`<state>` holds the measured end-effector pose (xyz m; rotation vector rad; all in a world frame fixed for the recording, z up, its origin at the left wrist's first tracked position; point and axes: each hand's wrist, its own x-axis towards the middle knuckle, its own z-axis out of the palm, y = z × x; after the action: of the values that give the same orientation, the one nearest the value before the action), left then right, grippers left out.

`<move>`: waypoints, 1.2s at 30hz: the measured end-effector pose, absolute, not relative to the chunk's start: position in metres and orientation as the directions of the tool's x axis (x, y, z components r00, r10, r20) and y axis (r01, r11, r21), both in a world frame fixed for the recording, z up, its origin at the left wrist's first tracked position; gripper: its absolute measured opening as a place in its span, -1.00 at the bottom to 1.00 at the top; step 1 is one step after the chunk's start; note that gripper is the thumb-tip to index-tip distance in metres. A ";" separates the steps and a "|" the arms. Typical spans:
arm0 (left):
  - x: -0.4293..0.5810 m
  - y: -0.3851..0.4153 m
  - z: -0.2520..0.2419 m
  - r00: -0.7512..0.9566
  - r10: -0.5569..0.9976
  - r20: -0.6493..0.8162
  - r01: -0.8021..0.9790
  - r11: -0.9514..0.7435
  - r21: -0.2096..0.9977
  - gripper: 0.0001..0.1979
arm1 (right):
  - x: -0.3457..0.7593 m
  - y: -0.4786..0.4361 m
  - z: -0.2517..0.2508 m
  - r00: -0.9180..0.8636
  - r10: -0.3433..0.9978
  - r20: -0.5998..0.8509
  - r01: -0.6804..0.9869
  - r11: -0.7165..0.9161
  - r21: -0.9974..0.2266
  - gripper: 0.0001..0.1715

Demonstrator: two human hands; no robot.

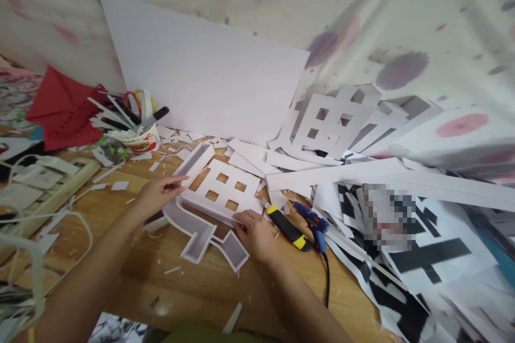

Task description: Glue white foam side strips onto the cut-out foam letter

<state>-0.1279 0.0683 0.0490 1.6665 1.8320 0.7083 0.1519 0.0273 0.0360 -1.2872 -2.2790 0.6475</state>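
A white foam-board character shape (201, 230) with raised walls lies on the wooden table, its open channels facing up at the near side. Against it sits a white panel (229, 185) with four square holes. My left hand (161, 195) pinches the wall of the shape at its left side, thumb and fingers close together. At the panel's near right edge, my right hand (253, 230) has its fingers bent over the rim, gripping it. Right of that hand lie a black and yellow cutter knife (288, 228) and a blue glue gun (314, 221).
White board (205, 69) leans on the patterned curtain. Finished white shapes (328, 123) stand back right, above strips and printed sheets (434, 246). A tool cup (142, 142), red paper (64, 107) and power strip (52, 198) are left. Scraps litter the table (140, 284).
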 end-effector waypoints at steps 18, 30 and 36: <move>-0.125 0.069 0.060 -0.042 0.994 -0.100 0.712 0.100 0.695 -0.49 | 0.152 0.028 0.037 -0.516 0.851 0.098 0.673 0.473 -0.569 -0.82; -0.132 0.064 0.052 -0.034 0.996 0.077 0.718 -0.029 0.696 -0.52 | 0.131 0.058 0.071 -0.697 0.716 0.026 0.618 0.619 -0.484 -0.62; -0.137 0.064 0.050 0.059 0.993 0.103 0.842 -0.105 0.530 -0.49 | 0.066 0.088 0.079 -0.778 0.620 -0.104 0.605 0.694 -0.391 -0.63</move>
<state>-0.1370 0.0638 0.0495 2.0151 1.8427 0.6433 0.0664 0.0877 0.0789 -1.0333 -2.8578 0.6399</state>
